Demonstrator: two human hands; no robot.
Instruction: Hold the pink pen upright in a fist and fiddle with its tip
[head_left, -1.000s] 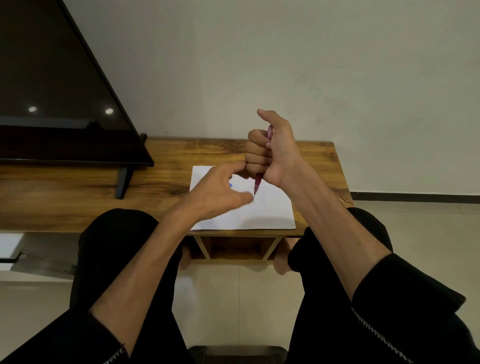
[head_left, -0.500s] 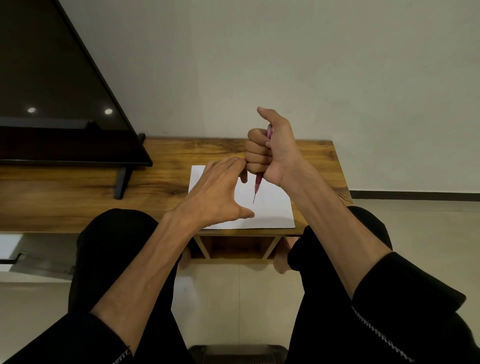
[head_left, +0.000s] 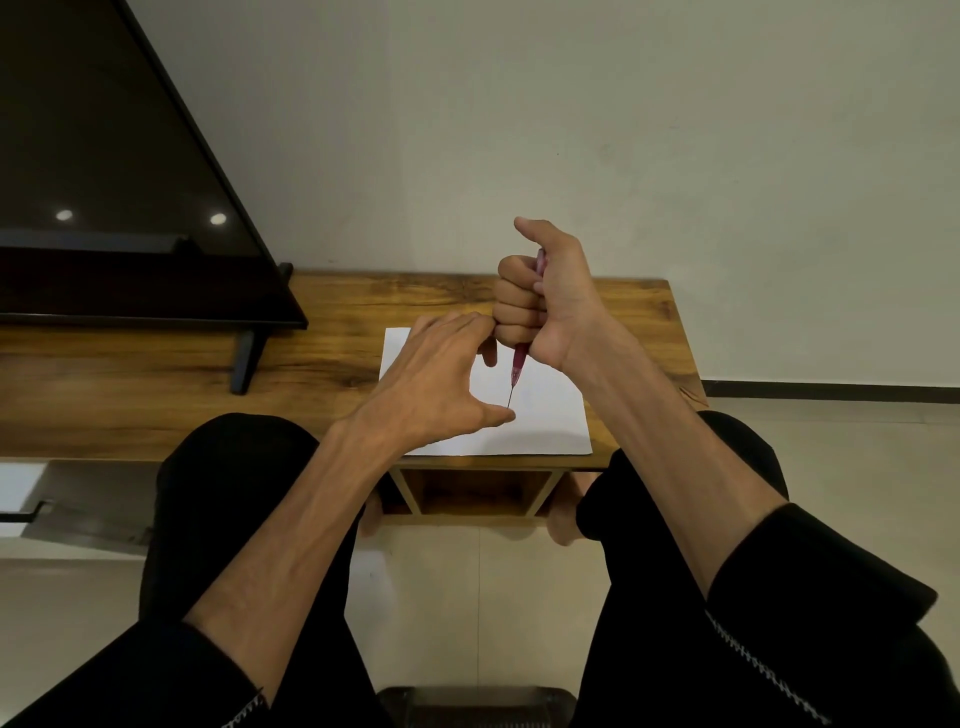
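Note:
My right hand (head_left: 540, 301) grips a red pen (head_left: 519, 364) in a fist, thumb up, with the thin tip pointing down over a white sheet of paper (head_left: 540, 415). The sheet lies near the front edge of a low wooden table (head_left: 363, 301). My left hand (head_left: 441, 384) hovers over the left part of the sheet with its fingers straight and spread, the thumb stretched toward the pen tip and holding nothing. Its fingertips come close to the underside of my right fist. Part of the sheet is hidden under the left hand.
A dark flat television (head_left: 119, 208) stands on the table's left half on a black foot (head_left: 247, 364). A pale wall rises right behind the table. My knees in black trousers (head_left: 234, 467) sit against the table's front edge, over a tiled floor (head_left: 857, 441).
My left hand has uncurled from a pinch and stretched flat over the sheet, covering a small blue thing seen under it earlier. The right hand with the pen has barely moved.

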